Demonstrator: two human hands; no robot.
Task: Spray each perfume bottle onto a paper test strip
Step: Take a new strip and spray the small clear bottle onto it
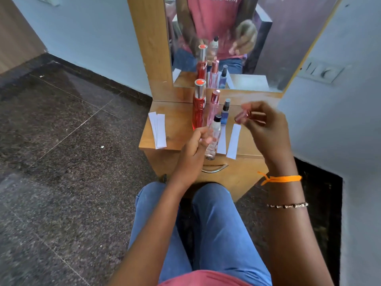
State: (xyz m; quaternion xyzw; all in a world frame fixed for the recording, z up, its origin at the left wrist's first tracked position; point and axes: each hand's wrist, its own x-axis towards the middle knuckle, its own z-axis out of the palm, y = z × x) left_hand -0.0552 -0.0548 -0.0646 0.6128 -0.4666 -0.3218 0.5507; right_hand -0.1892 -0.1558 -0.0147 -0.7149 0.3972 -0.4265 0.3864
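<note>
My left hand (195, 144) grips a clear perfume bottle (214, 139) with a black nozzle, held tilted above the front edge of the small wooden dresser (177, 129). My right hand (266, 124), raised to the right, pinches a pinkish cap (242, 116) between its fingers. Behind stand a tall red bottle (199, 108) with a silver cap, a pink bottle (214, 104) and a small blue bottle (225, 112). A stack of white paper strips (158, 130) lies at the left of the top. Two more strips (234, 141) lie at the right, beside the held bottle.
A mirror (226, 38) in a wooden frame stands behind the dresser and reflects the bottles and hands. A drawer handle (214, 169) sits below the top's front edge. Dark stone floor (72, 141) spreads to the left; my knees (206, 213) are close to the dresser.
</note>
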